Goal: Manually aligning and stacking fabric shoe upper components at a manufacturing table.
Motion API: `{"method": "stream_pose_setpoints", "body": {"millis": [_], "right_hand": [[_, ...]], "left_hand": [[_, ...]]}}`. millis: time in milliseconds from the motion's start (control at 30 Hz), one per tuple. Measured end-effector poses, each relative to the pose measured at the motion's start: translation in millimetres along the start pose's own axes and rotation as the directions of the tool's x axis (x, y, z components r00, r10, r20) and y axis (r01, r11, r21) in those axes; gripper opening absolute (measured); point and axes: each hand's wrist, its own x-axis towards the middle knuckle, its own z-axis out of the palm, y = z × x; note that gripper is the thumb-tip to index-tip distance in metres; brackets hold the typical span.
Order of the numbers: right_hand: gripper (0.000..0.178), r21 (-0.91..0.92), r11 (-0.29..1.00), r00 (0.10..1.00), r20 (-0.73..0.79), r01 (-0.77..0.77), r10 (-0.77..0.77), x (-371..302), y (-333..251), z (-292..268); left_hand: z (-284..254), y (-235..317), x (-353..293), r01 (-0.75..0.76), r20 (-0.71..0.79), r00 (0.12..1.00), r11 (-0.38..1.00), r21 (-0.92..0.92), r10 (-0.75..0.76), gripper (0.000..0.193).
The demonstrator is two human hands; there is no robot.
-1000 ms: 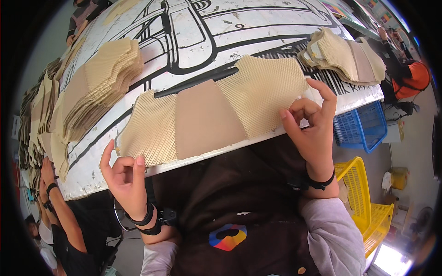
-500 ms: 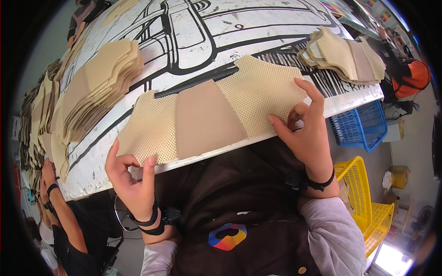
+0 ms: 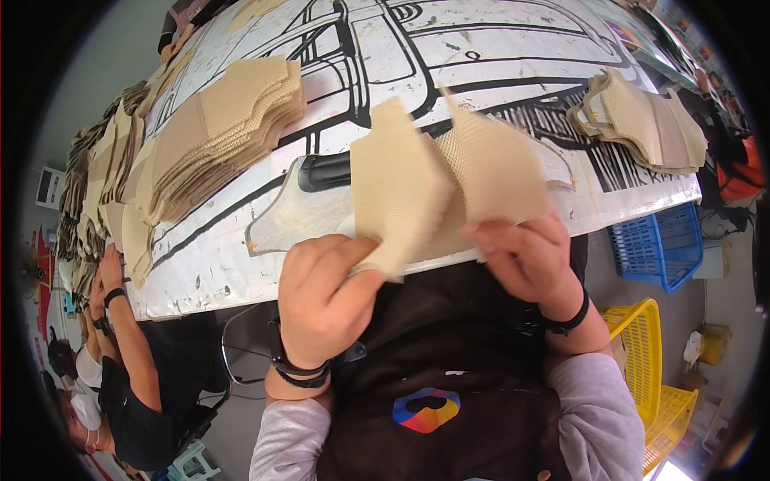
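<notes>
I count my two hands point(image 3: 325, 301) point(image 3: 525, 260), one piece point(image 3: 397, 180), one board point(image 3: 289, 215), one table point(image 3: 200, 280), one blue basket point(image 3: 656, 248), one right stack point(image 3: 638, 120); the left stacks point(image 3: 208, 140) overlap too much to count.

Bright light, motion-blurred beige fabric point(image 3: 401, 180), dark fisheye-bent edges.

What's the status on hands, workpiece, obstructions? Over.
Left grip, right grip closed on beige mesh fabric piece, ends tilted up. Pale flat board underneath. Fabric stacks off to both sides, apart from hands.
</notes>
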Motion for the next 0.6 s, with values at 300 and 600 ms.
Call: {"method": "stream_pose_setpoints", "body": {"millis": [300, 600], "right_hand": [[0.036, 0.109, 0.973, 0.978, -0.071, 0.205, -0.198, 1, 0, 18], [0.039, 0.283, 0.959, 0.882, -0.456, 0.016, 0.12, -33, 11, 20]], "left_hand": [[20, -3, 3, -0.122, -0.18, 0.98, 0.964, -0.236, 0.08, 0.02], [35, -4, -24, -0.028, -0.335, 0.877, 0.657, -0.753, -0.346, 0.052]]}}
